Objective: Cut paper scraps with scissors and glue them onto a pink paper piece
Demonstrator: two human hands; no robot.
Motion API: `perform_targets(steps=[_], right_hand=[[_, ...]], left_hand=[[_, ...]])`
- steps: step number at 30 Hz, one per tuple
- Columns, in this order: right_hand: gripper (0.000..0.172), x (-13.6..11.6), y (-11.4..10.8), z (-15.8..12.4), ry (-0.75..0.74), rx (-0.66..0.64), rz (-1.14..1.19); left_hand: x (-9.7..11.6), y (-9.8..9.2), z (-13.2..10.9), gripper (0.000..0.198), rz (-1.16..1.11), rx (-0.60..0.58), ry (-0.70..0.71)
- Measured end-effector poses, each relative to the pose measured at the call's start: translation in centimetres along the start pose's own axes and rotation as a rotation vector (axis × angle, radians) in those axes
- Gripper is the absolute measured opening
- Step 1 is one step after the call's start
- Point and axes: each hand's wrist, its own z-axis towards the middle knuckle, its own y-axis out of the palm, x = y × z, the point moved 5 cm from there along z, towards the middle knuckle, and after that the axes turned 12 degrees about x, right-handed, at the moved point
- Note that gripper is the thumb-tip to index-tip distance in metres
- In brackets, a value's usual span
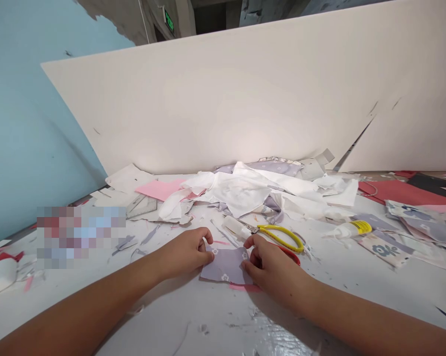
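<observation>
A lilac piece of floral fabric or paper with small white flowers lies flat on the white table. My left hand pinches its left edge with thumb and fingers. My right hand grips its right edge from the other side. A thin pink strip shows beneath the lilac piece. Just beyond my right hand lie yellow-handled scissors, and a red loop is partly hidden behind that hand. A small white glue bottle lies near the scissors' blades.
A heap of white paper and fabric scraps and a pink sheet lie at the table's back, against a tall white board. A glue bottle with a yellow cap, floral scraps and a red sheet lie right. A blurred patch covers part of the table's left.
</observation>
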Motion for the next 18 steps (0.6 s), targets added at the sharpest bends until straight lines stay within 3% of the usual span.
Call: perform_targets(steps=[18], right_hand=[[0.022, 0.56, 0.26, 0.95, 0.095, -0.011, -0.043]], left_hand=[[-0.28, 0.78, -0.26, 0.020, 0.104, 0.064, 0.045]])
